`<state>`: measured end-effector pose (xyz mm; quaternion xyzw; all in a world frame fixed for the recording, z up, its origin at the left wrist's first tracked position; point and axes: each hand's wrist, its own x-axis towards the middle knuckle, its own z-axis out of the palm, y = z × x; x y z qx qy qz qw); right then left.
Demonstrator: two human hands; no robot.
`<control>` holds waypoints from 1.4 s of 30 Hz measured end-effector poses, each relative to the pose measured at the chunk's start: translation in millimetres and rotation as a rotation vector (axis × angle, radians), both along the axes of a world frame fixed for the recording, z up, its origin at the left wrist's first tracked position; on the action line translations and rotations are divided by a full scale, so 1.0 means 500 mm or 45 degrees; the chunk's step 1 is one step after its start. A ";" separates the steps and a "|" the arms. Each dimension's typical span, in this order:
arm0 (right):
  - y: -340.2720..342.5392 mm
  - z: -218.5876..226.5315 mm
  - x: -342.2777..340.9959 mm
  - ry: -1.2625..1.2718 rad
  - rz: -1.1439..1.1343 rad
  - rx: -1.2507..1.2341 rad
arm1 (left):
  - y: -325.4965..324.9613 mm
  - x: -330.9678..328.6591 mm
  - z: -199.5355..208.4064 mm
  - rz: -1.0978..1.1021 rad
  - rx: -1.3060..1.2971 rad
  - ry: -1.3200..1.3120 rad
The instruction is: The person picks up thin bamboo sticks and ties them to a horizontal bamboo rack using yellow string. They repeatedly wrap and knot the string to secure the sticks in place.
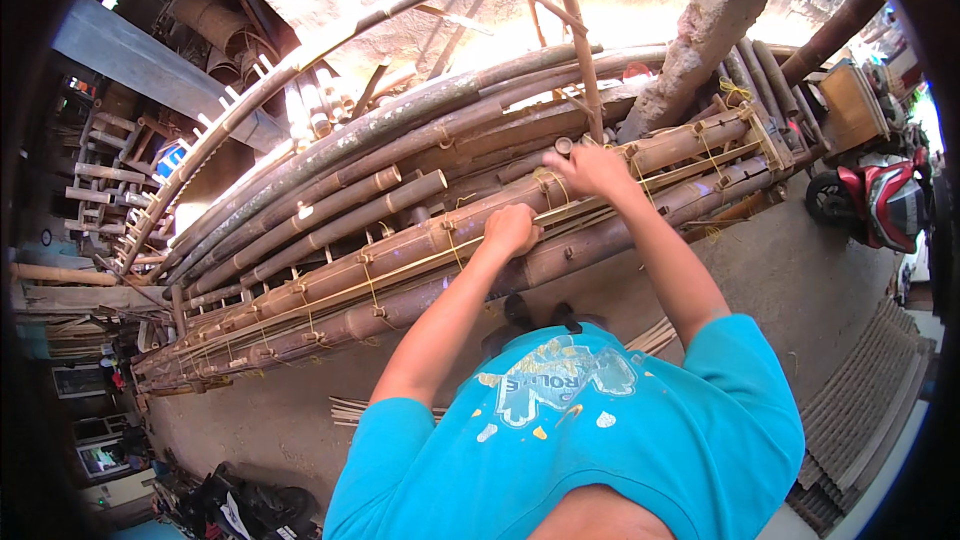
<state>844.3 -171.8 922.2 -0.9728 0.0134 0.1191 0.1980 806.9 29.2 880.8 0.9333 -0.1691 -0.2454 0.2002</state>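
Note:
A long bamboo frame [420, 239] stretches across in front of me, made of two thick brown poles with thin split strips [415, 262] laid lengthwise between them. Yellow ties [372, 285] cross the strips at intervals and loop around short pegs. My left hand [512, 231] is closed at the strips near the middle of the frame; what lies inside its fingers is hidden. Further right, my right hand [595, 174] is curled over the far pole beside a yellow tie [547, 186]. Its fingers are bent, and anything pinched in them is too small to make out.
Several loose bamboo poles [345, 202] lie behind the frame, below a curved bamboo piece with pegs [215, 135]. A rough concrete post [690, 50] leans at the far right. A red motorcycle [885, 195] stands right, with stacked corrugated sheets [865, 400] nearer. Split strips [365, 412] lie on the floor.

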 end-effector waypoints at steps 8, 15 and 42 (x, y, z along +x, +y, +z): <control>0.014 -0.119 -0.112 -0.524 -0.152 0.607 | -0.006 -0.017 0.006 -0.016 -0.085 -0.072; 0.117 -0.017 -0.053 -0.245 -0.700 2.287 | -0.024 -0.023 0.000 -0.001 -0.029 -0.280; 0.016 -0.083 -0.407 -0.349 0.397 0.813 | -0.031 -0.016 0.031 -0.104 0.021 -0.027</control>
